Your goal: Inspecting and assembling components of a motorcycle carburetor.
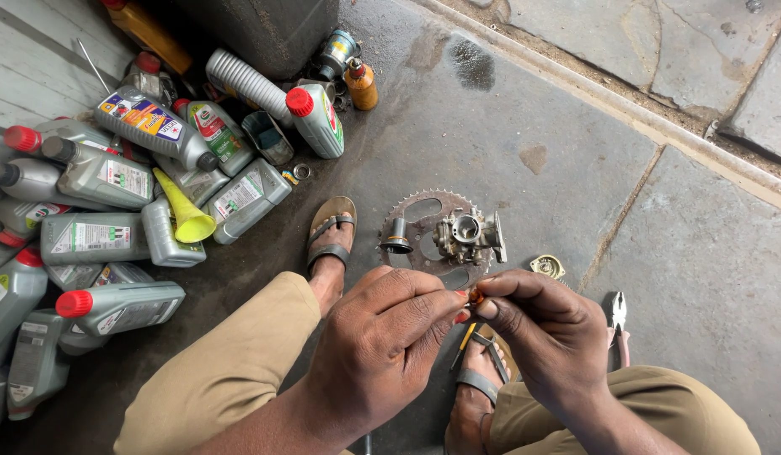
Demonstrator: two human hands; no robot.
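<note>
My left hand [382,337] and my right hand [546,333] meet at the fingertips, both pinching one tiny orange-brown part [476,295] between them. Just beyond the fingers a metal carburettor body [468,238] rests on a round toothed sprocket [416,221] lying flat on the stone floor. A small dark cylinder [397,237] stands on the sprocket to the left of the carburettor. A small brass-coloured cap [547,267] lies on the floor to the right.
A heap of grey oil bottles [104,181] with red caps and a yellow funnel [185,212] fills the left. Pliers [618,324] lie by my right knee. My sandalled feet [330,244] rest on the floor. A raised stone kerb [626,105] runs diagonally at the upper right.
</note>
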